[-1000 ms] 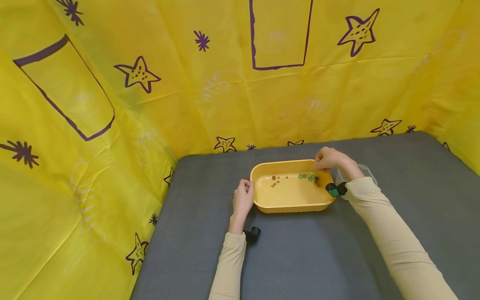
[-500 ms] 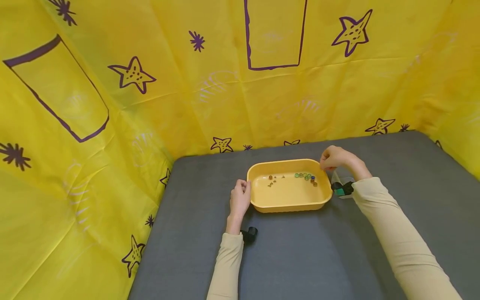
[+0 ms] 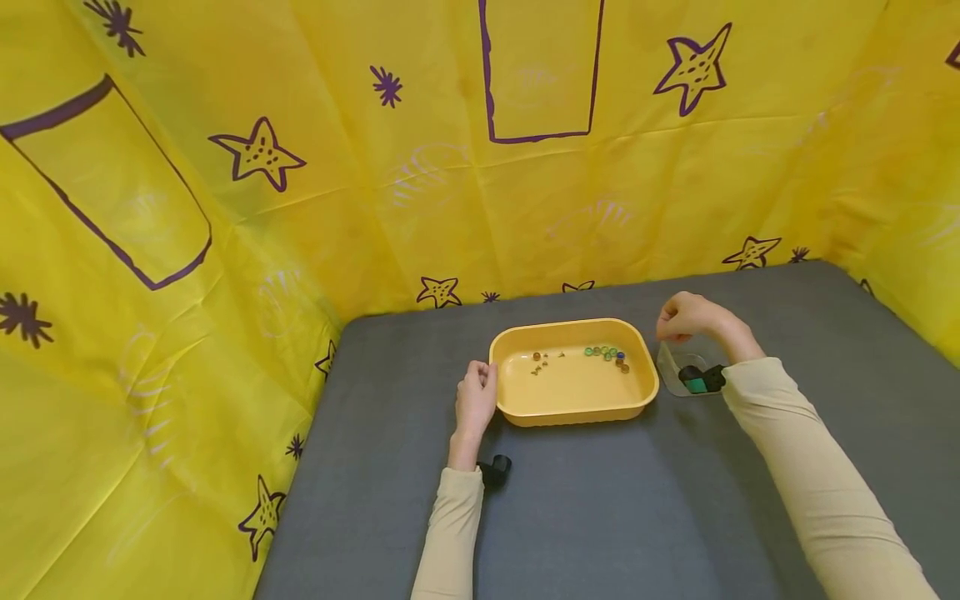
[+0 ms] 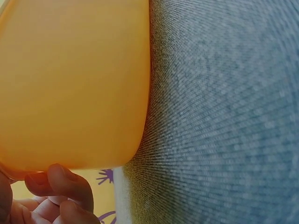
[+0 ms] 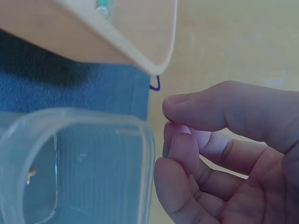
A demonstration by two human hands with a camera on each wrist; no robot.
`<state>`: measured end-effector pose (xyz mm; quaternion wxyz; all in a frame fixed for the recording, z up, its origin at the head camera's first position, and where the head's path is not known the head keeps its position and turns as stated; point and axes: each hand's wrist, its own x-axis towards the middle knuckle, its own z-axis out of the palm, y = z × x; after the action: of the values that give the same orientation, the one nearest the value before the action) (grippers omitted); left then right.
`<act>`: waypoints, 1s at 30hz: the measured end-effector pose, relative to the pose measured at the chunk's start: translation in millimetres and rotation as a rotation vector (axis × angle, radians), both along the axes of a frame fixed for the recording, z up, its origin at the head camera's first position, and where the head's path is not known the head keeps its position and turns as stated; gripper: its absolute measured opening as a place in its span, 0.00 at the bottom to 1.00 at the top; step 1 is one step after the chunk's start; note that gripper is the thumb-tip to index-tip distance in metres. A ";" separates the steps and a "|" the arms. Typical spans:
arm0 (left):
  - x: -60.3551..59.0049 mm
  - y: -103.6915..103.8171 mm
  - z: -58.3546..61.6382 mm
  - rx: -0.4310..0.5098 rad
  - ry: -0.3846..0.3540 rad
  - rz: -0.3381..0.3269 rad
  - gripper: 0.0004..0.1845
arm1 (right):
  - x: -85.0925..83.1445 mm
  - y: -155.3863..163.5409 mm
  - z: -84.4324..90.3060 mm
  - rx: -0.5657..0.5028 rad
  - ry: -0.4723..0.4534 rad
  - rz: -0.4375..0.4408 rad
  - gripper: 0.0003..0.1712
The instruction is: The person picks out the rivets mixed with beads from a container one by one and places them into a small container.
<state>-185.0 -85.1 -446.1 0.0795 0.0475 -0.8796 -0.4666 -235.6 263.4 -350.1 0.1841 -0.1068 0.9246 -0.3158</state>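
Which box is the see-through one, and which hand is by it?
The clear container, right of the yellow tray. You can see the grey mat through it; the tray is solid yellow. The right hand hovers over it.

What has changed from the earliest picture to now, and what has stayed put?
The right hand left the yellow tray and moved right, over the clear container, fingertips pinched. The left hand stayed at the tray's left rim; the beads kept their places.

Tray (image 3: pixel 574 412) mid-table (image 3: pixel 600 517), beads (image 3: pixel 606 354) inside; clear container (image 3: pixel 677 373) just right; backdrop (image 3: pixel 420 167) behind.
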 end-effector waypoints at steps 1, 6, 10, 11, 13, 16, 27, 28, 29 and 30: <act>0.3 -0.2 0.4 0.000 0.002 0.000 0.13 | 0.6 1.0 0.3 -0.003 -0.003 0.000 0.05; 1.4 -0.8 1.9 -0.006 0.005 0.002 0.13 | 3.8 6.6 0.7 -0.019 -0.006 0.001 0.08; 0.9 -0.7 2.1 -0.015 0.000 0.010 0.13 | 4.6 11.4 0.0 -0.002 0.008 0.001 0.08; 1.0 -0.6 2.2 -0.017 -0.003 0.009 0.13 | 4.7 12.4 0.0 0.004 0.009 0.000 0.07; 1.1 -0.6 2.5 -0.017 -0.009 0.013 0.13 | 5.1 13.8 0.5 0.013 0.010 0.000 0.06; 1.4 -0.5 2.7 -0.013 -0.012 0.014 0.13 | 5.9 15.3 0.8 0.015 0.006 -0.001 0.04; 1.0 0.7 1.5 -0.015 -0.005 0.007 0.13 | 7.6 19.5 -1.1 -0.009 -0.011 0.001 0.06; 1.1 0.7 1.6 -0.016 -0.003 0.007 0.13 | 7.9 19.3 -0.8 -0.008 -0.011 0.001 0.06; 1.2 0.8 1.7 -0.016 -0.002 0.007 0.13 | 8.1 18.8 -0.5 -0.007 -0.011 -0.001 0.05; 1.2 0.8 1.7 -0.016 -0.001 0.006 0.13 | 8.3 18.1 -0.1 -0.006 -0.011 -0.002 0.05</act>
<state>-183.9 -84.3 -444.4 0.0810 0.0499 -0.8832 -0.4593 -227.3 281.4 -350.2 0.1887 -0.1049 0.9227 -0.3193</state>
